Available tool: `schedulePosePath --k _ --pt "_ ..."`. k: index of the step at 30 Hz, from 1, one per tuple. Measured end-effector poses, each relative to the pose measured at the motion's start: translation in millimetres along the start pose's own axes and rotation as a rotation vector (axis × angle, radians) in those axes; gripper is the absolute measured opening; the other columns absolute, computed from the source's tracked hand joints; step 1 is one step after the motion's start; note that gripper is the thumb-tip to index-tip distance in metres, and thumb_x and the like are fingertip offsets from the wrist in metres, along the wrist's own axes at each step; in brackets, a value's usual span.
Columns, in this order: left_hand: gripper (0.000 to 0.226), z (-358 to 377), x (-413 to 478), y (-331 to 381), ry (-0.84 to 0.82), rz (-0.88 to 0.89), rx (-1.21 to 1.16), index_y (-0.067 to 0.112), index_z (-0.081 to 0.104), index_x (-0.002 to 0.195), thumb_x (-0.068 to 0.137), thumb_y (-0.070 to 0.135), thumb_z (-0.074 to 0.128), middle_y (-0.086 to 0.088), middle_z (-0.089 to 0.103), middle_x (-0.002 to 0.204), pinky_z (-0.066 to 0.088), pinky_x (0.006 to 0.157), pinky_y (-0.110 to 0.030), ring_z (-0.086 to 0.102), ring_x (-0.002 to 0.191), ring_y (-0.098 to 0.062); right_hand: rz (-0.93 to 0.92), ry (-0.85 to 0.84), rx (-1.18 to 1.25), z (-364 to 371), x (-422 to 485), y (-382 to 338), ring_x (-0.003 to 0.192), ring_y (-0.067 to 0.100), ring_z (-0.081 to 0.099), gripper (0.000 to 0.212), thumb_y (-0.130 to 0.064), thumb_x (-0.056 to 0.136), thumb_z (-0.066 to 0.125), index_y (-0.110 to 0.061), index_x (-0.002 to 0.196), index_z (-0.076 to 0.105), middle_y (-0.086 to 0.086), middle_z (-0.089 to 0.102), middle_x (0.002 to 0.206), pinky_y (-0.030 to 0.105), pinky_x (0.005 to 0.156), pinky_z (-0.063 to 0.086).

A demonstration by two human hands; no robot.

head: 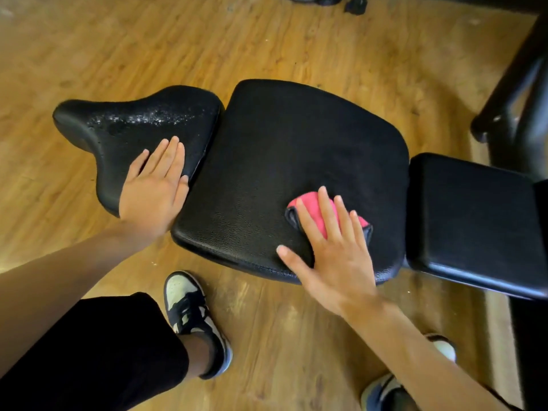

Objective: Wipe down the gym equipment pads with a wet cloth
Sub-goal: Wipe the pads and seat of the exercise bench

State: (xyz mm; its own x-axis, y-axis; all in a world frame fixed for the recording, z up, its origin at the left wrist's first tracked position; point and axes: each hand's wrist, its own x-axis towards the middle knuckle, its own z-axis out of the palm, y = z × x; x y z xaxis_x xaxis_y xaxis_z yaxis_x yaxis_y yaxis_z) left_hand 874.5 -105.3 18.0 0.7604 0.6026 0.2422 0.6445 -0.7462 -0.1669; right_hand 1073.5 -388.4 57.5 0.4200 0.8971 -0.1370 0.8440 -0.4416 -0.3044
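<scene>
Three black padded sections of a gym bench lie in a row. The narrow saddle-shaped pad (139, 123) on the left glistens with wet streaks. My left hand (154, 188) rests flat on its near edge, fingers straight. The big middle pad (281, 143) carries a pink cloth (311, 203) with a dark border. My right hand (332, 250) presses flat on that cloth with spread fingers, near the pad's front right. A smaller rectangular pad (474, 221) follows on the right.
A wooden floor (267, 40) surrounds the bench. My two sneakers (192, 318) stand just in front of it. A black frame leg (510, 93) of other equipment rises at the right. Small dark objects (355, 4) lie at the top edge.
</scene>
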Motion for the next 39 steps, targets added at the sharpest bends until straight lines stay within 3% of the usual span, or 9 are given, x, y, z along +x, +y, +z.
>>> schedulePosePath --k 3,6,13,18,22,25,28,31,39 --pt "0.059 0 0 1 0.003 -0.007 -0.011 0.0 0.031 0.158 0.109 0.031 0.021 -0.015 0.033 0.165 0.013 0.124 -0.038 0.032 0.153 -0.028 -0.017 -0.023 -0.021 4 -38 12 0.158 0.022 -0.011 0.083 -0.083 0.094 0.006 -0.037 0.164 0.008 -0.004 -0.009 0.172 0.045 0.128 -0.002" --pt "0.059 3 0 1 0.02 -0.013 -0.005 0.001 0.031 0.159 0.109 0.031 0.022 -0.014 0.033 0.165 0.017 0.124 -0.04 0.032 0.153 -0.027 0.028 0.026 -0.008 3 -13 13 0.158 0.025 -0.009 0.085 -0.083 0.093 0.006 -0.036 0.164 0.013 -0.001 -0.004 0.173 0.043 0.128 -0.004" --pt "0.058 1 1 2 -0.02 -0.026 0.025 0.003 0.03 0.16 0.109 0.031 0.023 -0.012 0.031 0.167 0.025 0.125 -0.046 0.029 0.154 -0.025 0.074 0.055 -0.072 -19 164 9 0.157 0.034 -0.012 0.1 -0.094 0.081 0.003 -0.036 0.163 0.004 0.005 -0.011 0.172 0.052 0.128 -0.002" --pt "0.061 4 2 1 -0.058 -0.027 0.055 0.005 0.026 0.161 0.108 0.034 0.02 -0.009 0.024 0.169 0.023 0.126 -0.045 0.023 0.157 -0.023 0.059 0.008 -0.185 -38 289 -46 0.156 0.036 -0.018 0.11 -0.097 0.072 -0.009 -0.038 0.163 0.003 0.004 -0.016 0.171 0.053 0.126 -0.007" --pt "0.06 6 3 0 -0.054 -0.021 0.056 0.005 0.028 0.161 0.109 0.035 0.023 -0.01 0.026 0.169 0.023 0.125 -0.046 0.024 0.156 -0.024 -0.041 -0.085 -0.29 -22 314 -112 0.157 0.035 -0.01 0.122 -0.097 0.07 -0.012 -0.027 0.161 0.028 0.004 0.0 0.172 0.051 0.126 -0.007" --pt "0.061 7 3 -3 -0.054 -0.021 0.058 0.005 0.029 0.16 0.108 0.035 0.022 -0.011 0.026 0.169 0.023 0.126 -0.046 0.024 0.156 -0.024 -0.111 -0.045 -0.305 0 285 -128 0.158 0.033 -0.003 0.123 -0.095 0.075 -0.009 -0.013 0.163 0.018 0.008 0.012 0.171 0.049 0.127 -0.003" --pt "0.061 5 0 -4 -0.062 -0.029 0.042 0.004 0.028 0.161 0.109 0.035 0.021 -0.011 0.026 0.169 0.022 0.126 -0.045 0.024 0.156 -0.024 -0.171 -0.006 -0.25 2 263 -112 0.158 0.029 -0.006 0.106 -0.089 0.083 -0.004 -0.022 0.165 0.009 0.007 -0.002 0.172 0.047 0.128 -0.004" --pt "0.061 6 -1 -5 -0.071 -0.021 0.044 0.006 0.025 0.162 0.109 0.036 0.02 -0.009 0.024 0.17 0.02 0.127 -0.043 0.022 0.157 -0.022 -0.101 0.039 -0.222 -19 273 -74 0.158 0.028 -0.01 0.099 -0.088 0.086 -0.002 -0.028 0.165 0.0 0.005 -0.011 0.172 0.046 0.128 -0.005" --pt "0.06 1 -1 -3 -0.07 -0.019 0.044 0.006 0.027 0.161 0.109 0.034 0.023 -0.008 0.027 0.169 0.024 0.125 -0.044 0.024 0.156 -0.021 0.227 0.113 -0.078 -55 244 60 0.158 0.032 0.001 0.103 -0.091 0.084 0.004 -0.028 0.164 0.011 0.008 0.001 0.172 0.047 0.128 0.002"
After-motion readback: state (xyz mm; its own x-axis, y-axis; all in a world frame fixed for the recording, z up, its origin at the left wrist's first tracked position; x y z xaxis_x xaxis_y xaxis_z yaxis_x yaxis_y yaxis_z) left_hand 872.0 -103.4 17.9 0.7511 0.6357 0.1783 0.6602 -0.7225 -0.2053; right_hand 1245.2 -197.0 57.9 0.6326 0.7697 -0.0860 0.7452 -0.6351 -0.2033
